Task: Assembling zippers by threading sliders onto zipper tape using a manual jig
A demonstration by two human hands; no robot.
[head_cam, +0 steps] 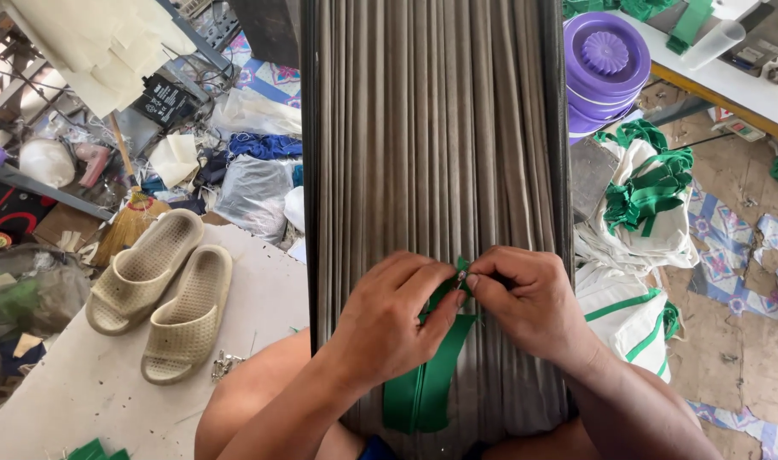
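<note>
A green zipper tape (pixel 429 375) lies over a wide bundle of grey-beige strips (pixel 432 128) that runs away from me across my lap. My left hand (pixel 389 319) pinches the tape's upper end from the left. My right hand (pixel 530 302) pinches the same end from the right. A small metal slider (pixel 462 277) shows between the fingertips of both hands. The tape's lower part hangs toward my knees.
A pair of beige slippers (pixel 163 290) sits on a grey board (pixel 82 400) at left, with small metal pieces (pixel 224 365) beside them. Purple lidded buckets (pixel 605 64) stand at top right. White bags with green trim (pixel 645 204) pile at right. Cluttered cloth and plastic fill the upper left.
</note>
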